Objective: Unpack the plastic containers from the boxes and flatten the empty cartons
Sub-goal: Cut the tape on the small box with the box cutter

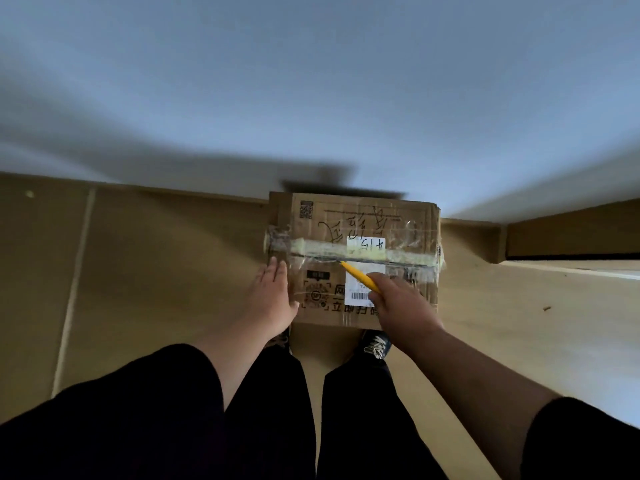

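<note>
1 taped box (353,258): L hand (273,299) flat on it, R hand (398,299) grips 1 yellow cutter (358,276).

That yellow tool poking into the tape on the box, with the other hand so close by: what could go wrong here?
1. The yellow tool, gripped by the right hand, points along the taped seam toward the left hand resting flat on the cardboard box; a slip might jab it.
2. Pushed deep, the tip could scratch whatever is inside, which is hidden.
3. The box may slide on the floor under the push.
</note>
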